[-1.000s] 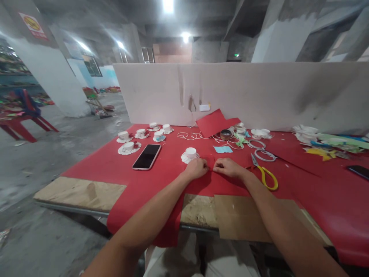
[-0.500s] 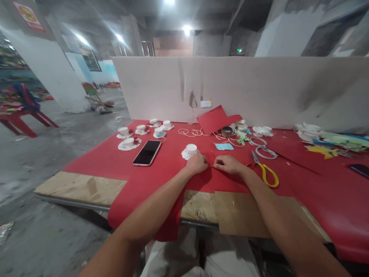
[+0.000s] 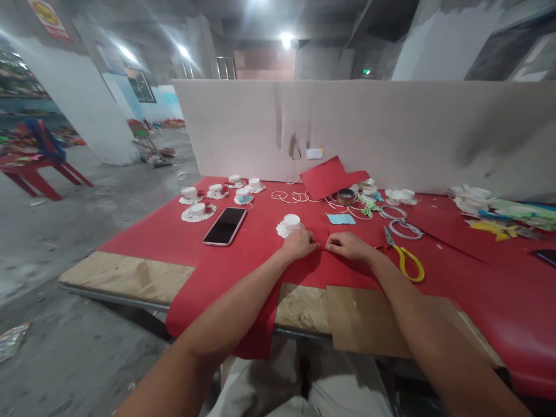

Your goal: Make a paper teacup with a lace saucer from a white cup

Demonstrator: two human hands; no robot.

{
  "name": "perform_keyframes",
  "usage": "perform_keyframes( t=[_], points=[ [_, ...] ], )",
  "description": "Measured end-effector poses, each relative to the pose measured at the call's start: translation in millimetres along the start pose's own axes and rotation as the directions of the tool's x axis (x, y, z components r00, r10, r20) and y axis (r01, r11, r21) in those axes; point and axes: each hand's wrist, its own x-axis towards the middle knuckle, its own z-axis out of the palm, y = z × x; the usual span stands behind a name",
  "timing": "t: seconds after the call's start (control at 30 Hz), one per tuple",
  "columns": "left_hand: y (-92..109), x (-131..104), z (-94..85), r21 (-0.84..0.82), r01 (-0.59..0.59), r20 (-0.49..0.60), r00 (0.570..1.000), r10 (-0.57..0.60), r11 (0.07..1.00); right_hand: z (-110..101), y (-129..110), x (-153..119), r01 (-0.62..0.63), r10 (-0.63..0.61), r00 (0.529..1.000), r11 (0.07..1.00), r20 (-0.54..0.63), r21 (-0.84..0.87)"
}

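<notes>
My left hand point(image 3: 300, 244) is closed in a pinch, low over the red-covered table. Facing it across a small gap, my right hand point(image 3: 350, 246) pinches too. Between the fingertips runs a thin red strip point(image 3: 322, 249), hard to make out against the red surface. Just beyond my left hand sits a small white hat-like piece point(image 3: 291, 222), a cup shape on a lacy round base. A light blue paper piece point(image 3: 341, 219) lies beyond my right hand. To the right of that hand are scissors with yellow handles point(image 3: 412, 267), blades pointing away.
A phone point(image 3: 225, 226) lies left of my hands, near several similar white pieces point(image 3: 198, 212). At the back are red paper point(image 3: 324, 178), a tape roll point(image 3: 346, 197) and white cord point(image 3: 286, 197). Coloured scraps point(image 3: 497, 229) lie right. A pale upright board point(image 3: 369, 127) borders the far edge.
The whole view has shifted slightly, with the table's things a little further right in the picture. Both hands keep their pinch at nearly the same place.
</notes>
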Motion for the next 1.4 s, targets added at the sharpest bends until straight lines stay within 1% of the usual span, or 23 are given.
perform_keyframes(
  t=[0.13,0.27,0.4,0.53,0.67,0.83,1.0,1.23,1.4],
  points=[
    [0,0,0.1,0.025,-0.001,0.004,1.000,0.001,1.000,2,0,0,-0.003,0.003,1.000,1.000,-0.018,0.006],
    [1,1,-0.3,0.043,0.003,0.015,1.000,-0.004,0.999,4,1,1,-0.014,0.013,0.999,1.000,-0.047,-0.023],
    [3,0,-1.0,0.077,0.006,-0.002,1.000,-0.006,0.997,7,0,0,-0.031,0.028,0.996,0.999,-0.088,-0.031],
    [5,-2,-1.9,0.090,0.006,0.008,1.000,-0.007,0.996,11,-5,-5,-0.059,0.054,0.987,0.998,-0.151,-0.031],
    [5,-3,-2.8,0.084,0.006,0.001,1.000,-0.006,0.996,13,-8,-10,-0.039,0.039,0.980,0.999,-0.197,0.003],
    [6,-3,-4.0,0.064,0.024,0.016,1.000,-0.025,0.998,11,-9,-11,-0.032,0.041,0.978,0.998,-0.205,0.044],
    [6,-2,-4.4,0.069,0.017,0.008,1.000,-0.017,0.997,12,-8,-9,-0.036,0.042,0.980,0.999,-0.197,0.036],
    [7,-1,-5.5,0.075,0.029,0.018,0.999,-0.031,0.997,15,-4,-3,-0.134,0.141,0.971,0.990,-0.192,0.050],
    [7,-1,-6.3,0.042,0.031,0.022,0.999,-0.032,0.999,15,-2,-2,-0.175,0.198,0.960,0.976,-0.196,0.129]
  ],
)
